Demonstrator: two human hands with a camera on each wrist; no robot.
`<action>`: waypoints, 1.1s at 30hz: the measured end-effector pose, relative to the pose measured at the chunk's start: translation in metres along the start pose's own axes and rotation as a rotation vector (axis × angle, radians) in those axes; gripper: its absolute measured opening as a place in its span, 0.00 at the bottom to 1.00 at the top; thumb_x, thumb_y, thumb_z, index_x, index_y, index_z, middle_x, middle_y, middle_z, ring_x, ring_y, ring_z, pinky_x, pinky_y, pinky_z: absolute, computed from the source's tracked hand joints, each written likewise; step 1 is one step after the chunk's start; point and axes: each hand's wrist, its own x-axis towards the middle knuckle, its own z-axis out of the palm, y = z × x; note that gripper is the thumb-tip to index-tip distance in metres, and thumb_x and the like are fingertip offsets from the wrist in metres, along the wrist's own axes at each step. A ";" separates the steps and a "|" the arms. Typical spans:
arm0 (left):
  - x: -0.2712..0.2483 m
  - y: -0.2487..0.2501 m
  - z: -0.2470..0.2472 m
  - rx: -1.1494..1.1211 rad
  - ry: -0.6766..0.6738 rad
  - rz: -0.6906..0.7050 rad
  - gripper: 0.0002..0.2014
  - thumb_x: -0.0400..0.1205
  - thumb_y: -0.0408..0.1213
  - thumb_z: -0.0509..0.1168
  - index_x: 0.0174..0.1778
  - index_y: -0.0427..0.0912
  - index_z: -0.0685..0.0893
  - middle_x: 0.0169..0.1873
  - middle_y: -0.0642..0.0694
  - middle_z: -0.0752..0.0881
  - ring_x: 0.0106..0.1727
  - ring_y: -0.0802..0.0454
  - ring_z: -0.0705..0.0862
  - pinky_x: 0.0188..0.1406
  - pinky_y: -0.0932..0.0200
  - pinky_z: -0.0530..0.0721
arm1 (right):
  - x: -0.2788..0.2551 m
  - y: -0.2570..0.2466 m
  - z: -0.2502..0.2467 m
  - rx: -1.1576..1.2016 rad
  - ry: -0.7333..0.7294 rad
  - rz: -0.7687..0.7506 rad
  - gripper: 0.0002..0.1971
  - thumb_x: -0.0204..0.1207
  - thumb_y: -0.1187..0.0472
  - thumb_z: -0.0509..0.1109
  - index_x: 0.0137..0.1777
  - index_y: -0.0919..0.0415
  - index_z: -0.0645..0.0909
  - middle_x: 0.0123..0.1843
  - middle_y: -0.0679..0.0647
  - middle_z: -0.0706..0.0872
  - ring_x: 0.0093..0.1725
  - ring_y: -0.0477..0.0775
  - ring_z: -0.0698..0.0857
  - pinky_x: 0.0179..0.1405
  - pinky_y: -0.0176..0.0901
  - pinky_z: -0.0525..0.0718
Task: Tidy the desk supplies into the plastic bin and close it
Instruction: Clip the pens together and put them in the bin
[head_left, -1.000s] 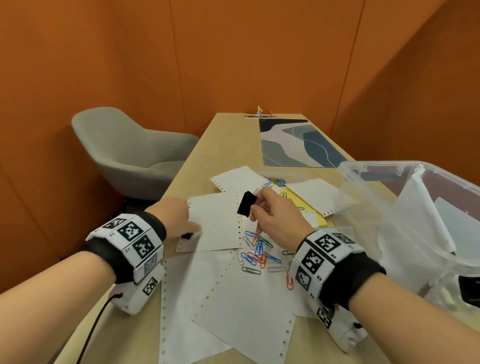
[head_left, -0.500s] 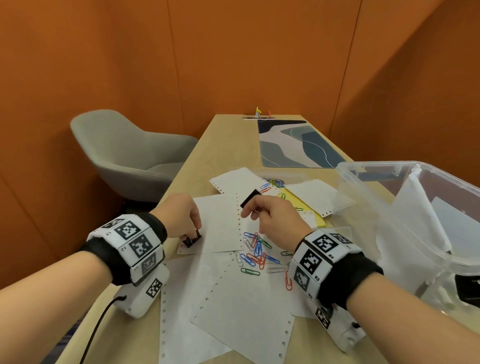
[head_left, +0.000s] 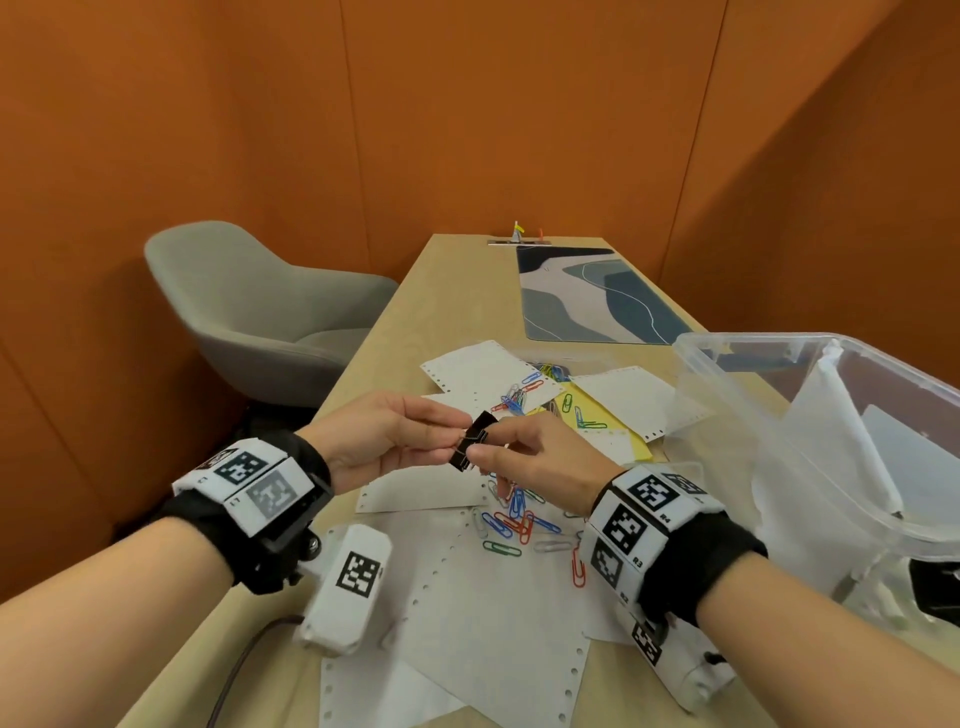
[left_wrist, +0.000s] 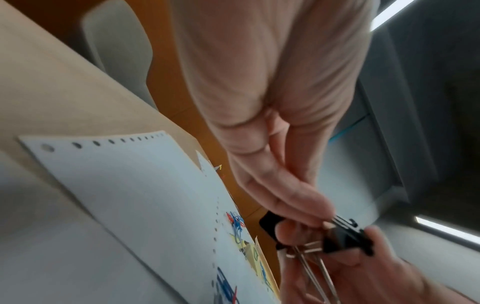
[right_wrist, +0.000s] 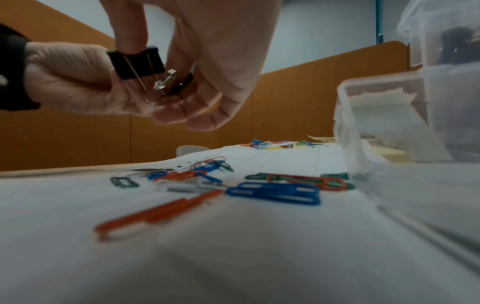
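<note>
Binder clips, head view: two black binder clips (head_left: 474, 440) are held together above the bench (head_left: 447, 291), at the middle of the scene, between the left hand (head_left: 395, 441) and the right hand (head_left: 540, 462).
Bin, head view: the clear plastic bin (head_left: 810, 415) stands open at 3 o'clock of the hands, some white paper already inside; no lid is visible.
Loose supplies, head view: coloured paper clips (head_left: 519, 525) lie on white perforated sheets (head_left: 467, 613) at 6 o'clock of the hands; more lie at 12 o'clock near a yellow sheet (head_left: 597, 415).
Left wrist view: left fingers (left_wrist: 293, 199) lie nearly straight, the tips pinching one clip (left_wrist: 342, 238) from above; right-hand fingers meet it from below.
Right wrist view: right thumb and forefinger pinch a clip (right_wrist: 137, 63); the other fingers curl loosely beneath; the second clip sits just behind.
Step in hand: gathering the binder clips, judged as passing both into one hand.
Next move: probably a carry toward 3 o'clock and a release over the bin's rim, with a firm pinch so neither clip slips.
</note>
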 end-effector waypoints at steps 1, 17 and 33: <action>0.000 0.001 0.000 0.043 0.016 0.019 0.12 0.77 0.17 0.61 0.44 0.34 0.86 0.31 0.44 0.91 0.31 0.56 0.90 0.32 0.70 0.88 | 0.000 0.001 0.000 -0.014 -0.004 0.011 0.08 0.76 0.50 0.67 0.37 0.47 0.84 0.30 0.49 0.83 0.29 0.44 0.79 0.34 0.36 0.74; 0.008 -0.001 0.027 0.611 0.290 0.552 0.08 0.74 0.32 0.73 0.47 0.44 0.86 0.34 0.52 0.86 0.33 0.64 0.82 0.36 0.73 0.80 | 0.008 0.006 -0.003 -0.102 0.291 -0.068 0.11 0.79 0.69 0.60 0.48 0.59 0.84 0.27 0.46 0.77 0.31 0.46 0.75 0.34 0.37 0.73; 0.014 -0.001 0.009 0.223 -0.036 0.013 0.14 0.79 0.34 0.67 0.59 0.38 0.85 0.39 0.50 0.85 0.35 0.58 0.81 0.43 0.61 0.86 | 0.003 0.000 0.002 0.067 0.182 -0.067 0.10 0.78 0.59 0.64 0.36 0.46 0.78 0.30 0.53 0.81 0.32 0.51 0.81 0.40 0.46 0.83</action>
